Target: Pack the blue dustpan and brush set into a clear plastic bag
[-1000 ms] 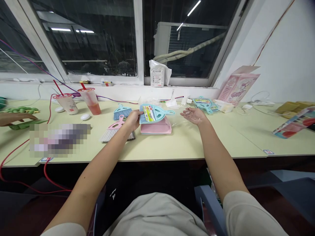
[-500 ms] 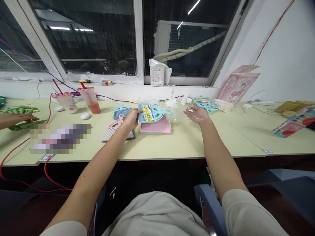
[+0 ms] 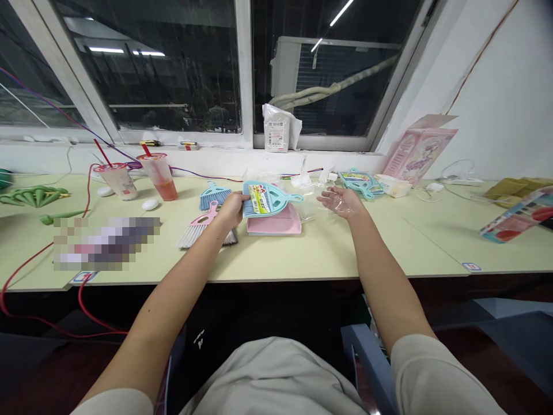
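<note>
My left hand (image 3: 232,210) grips the left edge of a light-blue dustpan (image 3: 281,200), which has a blue-bristled brush nested in it and a yellow-green label. Under it lies a pink dustpan (image 3: 276,223). Palm up and fingers spread, my right hand (image 3: 343,202) is to the right of the blue dustpan's handle, with thin clear plastic wrap (image 3: 341,206) lying against it. Beside my left hand, a blue brush (image 3: 213,196) and a pink-handled brush (image 3: 204,219) with white bristles rest on the table.
Labelled light-blue dustpan sets (image 3: 362,183) lie behind my right hand. Two drink cups (image 3: 159,178) with red straws stand at the left, near green objects (image 3: 37,196) and red cables. A pink box (image 3: 421,153) leans at the back right; a wrapped packet (image 3: 277,132) sits on the sill.
My right hand has shifted slightly left, its fingers spreading with the plastic against them. My left hand keeps its grip on the dustpan. Another person's hand has left the green objects at the left.
</note>
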`<state>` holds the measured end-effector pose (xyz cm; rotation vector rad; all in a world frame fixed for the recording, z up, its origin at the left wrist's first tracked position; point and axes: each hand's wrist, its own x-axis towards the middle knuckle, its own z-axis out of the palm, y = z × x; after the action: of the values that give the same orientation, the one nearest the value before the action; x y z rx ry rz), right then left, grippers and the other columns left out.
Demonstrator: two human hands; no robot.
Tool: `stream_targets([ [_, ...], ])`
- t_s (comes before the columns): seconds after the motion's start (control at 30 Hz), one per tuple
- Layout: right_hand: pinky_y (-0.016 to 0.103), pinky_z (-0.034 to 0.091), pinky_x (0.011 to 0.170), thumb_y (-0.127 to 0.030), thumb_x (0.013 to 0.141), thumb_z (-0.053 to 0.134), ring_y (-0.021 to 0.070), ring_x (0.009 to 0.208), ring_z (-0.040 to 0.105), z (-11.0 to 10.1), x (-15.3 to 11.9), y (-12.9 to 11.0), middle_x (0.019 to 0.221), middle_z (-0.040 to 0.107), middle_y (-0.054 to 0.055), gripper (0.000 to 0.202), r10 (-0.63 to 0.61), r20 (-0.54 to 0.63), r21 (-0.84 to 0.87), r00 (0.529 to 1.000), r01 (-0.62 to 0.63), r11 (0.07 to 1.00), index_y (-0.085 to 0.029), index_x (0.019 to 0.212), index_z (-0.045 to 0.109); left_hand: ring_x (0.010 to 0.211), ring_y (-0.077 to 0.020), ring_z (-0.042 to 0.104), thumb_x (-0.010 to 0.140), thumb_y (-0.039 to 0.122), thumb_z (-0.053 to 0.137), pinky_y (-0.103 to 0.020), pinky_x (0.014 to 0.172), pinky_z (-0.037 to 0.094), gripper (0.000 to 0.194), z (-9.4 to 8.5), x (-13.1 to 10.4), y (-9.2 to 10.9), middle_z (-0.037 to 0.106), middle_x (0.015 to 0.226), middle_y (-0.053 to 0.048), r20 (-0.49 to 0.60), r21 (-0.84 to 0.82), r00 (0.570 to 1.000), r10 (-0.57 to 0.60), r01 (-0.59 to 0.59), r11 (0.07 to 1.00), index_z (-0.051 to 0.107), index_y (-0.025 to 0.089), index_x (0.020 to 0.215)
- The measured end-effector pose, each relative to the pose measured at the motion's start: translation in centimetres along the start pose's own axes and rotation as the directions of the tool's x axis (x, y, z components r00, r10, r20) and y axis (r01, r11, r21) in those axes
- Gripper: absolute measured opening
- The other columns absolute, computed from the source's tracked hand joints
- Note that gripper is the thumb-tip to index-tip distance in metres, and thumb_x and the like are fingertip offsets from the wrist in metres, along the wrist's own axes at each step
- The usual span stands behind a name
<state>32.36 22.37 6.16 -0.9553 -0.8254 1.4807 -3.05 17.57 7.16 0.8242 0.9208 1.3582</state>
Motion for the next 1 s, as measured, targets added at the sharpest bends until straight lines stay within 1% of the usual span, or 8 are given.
stream_targets([
  [0.1,0.035,0.062,0.066,-0.027,0.1,0.056,0.0244,0.074,0.078,-0.4,-0.3,-0.4,0.077,0.072,0.005,0.004,-0.025,-0.063,-0.006,0.998,0.024,1.0,-0.025,0.096,0.055,0.088,-0.0299,0.081,0.082,0.005,0.067,-0.04,0.084,0.066,0.032,-0.1,0.0,0.1,0.082,0.097,-0.015,0.001,0.01,1.0,0.003,-0.003,1.0,0.071,0.01,0.113],
  [0.23,0.038,0.064,0.068,-0.03,0.1,0.056,0.0252,0.076,0.078,-0.9,-0.2,-0.8,0.078,0.072,0.004,0.006,-0.043,-0.085,-0.002,0.995,0.043,0.999,-0.026,0.096,0.055,0.087,-0.0287,0.081,0.081,0.006,0.067,-0.038,0.083,0.066,0.033,-0.4,0.2,0.2,0.081,0.097,-0.014,-0.003,0.021,1.0,0.021,-0.02,1.0,0.071,0.01,0.113],
  [0.4,0.039,0.065,0.067,-0.023,0.099,0.053,0.0255,0.078,0.078,-1.1,0.2,-0.6,0.08,0.073,0.005,0.005,-0.016,-0.114,0.029,0.993,0.019,0.999,-0.026,0.098,0.057,0.087,-0.0287,0.081,0.081,0.006,0.067,-0.038,0.083,0.066,0.035,-0.3,0.2,0.0,0.081,0.097,-0.014,-0.006,0.019,1.0,0.022,-0.022,1.0,0.071,0.009,0.116],
  [0.53,0.04,0.065,0.067,-0.027,0.099,0.056,0.0264,0.076,0.078,-0.5,0.2,0.1,0.078,0.072,0.005,0.001,0.006,-0.071,0.008,0.997,-0.006,1.0,-0.026,0.099,0.056,0.089,-0.0305,0.081,0.082,0.008,0.068,-0.041,0.084,0.066,0.035,0.0,0.1,-0.3,0.082,0.098,-0.015,0.01,0.011,1.0,0.013,-0.013,1.0,0.072,0.01,0.118],
  [0.6,0.039,0.065,0.067,-0.03,0.101,0.057,0.0267,0.075,0.078,0.1,0.2,0.5,0.078,0.072,0.006,0.005,0.03,-0.041,-0.007,0.999,-0.03,1.0,-0.025,0.1,0.056,0.09,-0.0315,0.081,0.083,0.009,0.07,-0.042,0.085,0.066,0.035,0.1,0.1,-0.5,0.082,0.098,-0.014,0.008,0.011,1.0,0.006,-0.006,1.0,0.072,0.011,0.117],
  [0.8,0.037,0.064,0.065,-0.023,0.104,0.046,0.0271,0.078,0.081,1.5,0.0,1.3,0.082,0.076,0.008,0.011,0.114,-0.046,-0.051,0.992,-0.117,0.992,-0.022,0.104,0.057,0.09,-0.0313,0.081,0.083,0.008,0.069,-0.041,0.085,0.065,0.026,0.1,0.0,-0.5,0.082,0.094,-0.015,-0.015,0.03,1.0,-0.002,0.002,1.0,0.072,0.009,0.109],
  [0.9,0.036,0.064,0.065,-0.022,0.104,0.048,0.0271,0.078,0.081,1.2,0.1,1.0,0.083,0.077,0.008,0.01,0.1,-0.031,-0.047,0.994,-0.101,0.994,-0.023,0.101,0.057,0.089,-0.0305,0.081,0.082,0.005,0.068,-0.04,0.085,0.065,0.025,0.2,-0.1,-0.3,0.082,0.092,-0.014,-0.009,0.022,1.0,0.002,-0.001,1.0,0.073,0.009,0.106],
  [1.0,0.035,0.064,0.067,-0.02,0.103,0.05,0.0255,0.08,0.081,0.3,0.3,0.4,0.086,0.078,0.008,0.009,0.067,-0.039,-0.022,0.997,-0.068,0.997,-0.024,0.096,0.056,0.089,-0.0289,0.081,0.081,0.004,0.066,-0.038,0.084,0.065,0.028,0.4,-0.5,-0.1,0.081,0.092,-0.013,0.025,0.013,0.999,0.021,-0.021,1.0,0.073,0.009,0.109],
])
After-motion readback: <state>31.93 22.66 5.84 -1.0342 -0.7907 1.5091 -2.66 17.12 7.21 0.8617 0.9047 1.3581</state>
